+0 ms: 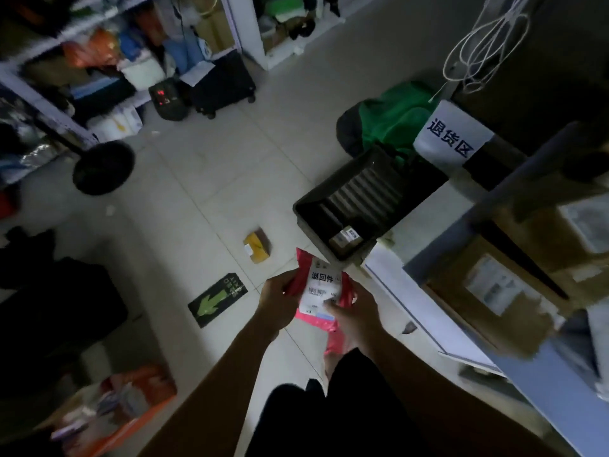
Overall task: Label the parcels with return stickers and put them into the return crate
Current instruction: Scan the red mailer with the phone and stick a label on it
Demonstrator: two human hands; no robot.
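I hold a pink plastic mailer parcel [304, 273] in both hands over the tiled floor. A white return sticker [321, 286] with black characters lies on its front. My left hand [275, 296] grips the parcel's left edge. My right hand [354, 313] holds the right side, thumb pressing on the sticker's lower right corner. Just beyond the parcel stands a black return crate [333, 196] on the floor, with a small brown labelled box [344, 239] inside. A small yellow-brown parcel [257, 245] lies on the floor left of the crate.
A white sign [451, 136] with blue characters hangs above the crate. Shelving with cardboard boxes [494, 291] runs along the right. A green bag [392, 120] sits behind the crate. A green arrow floor sticker [216, 300], an orange box [112, 407] of items and cluttered shelves [99, 61] lie left.
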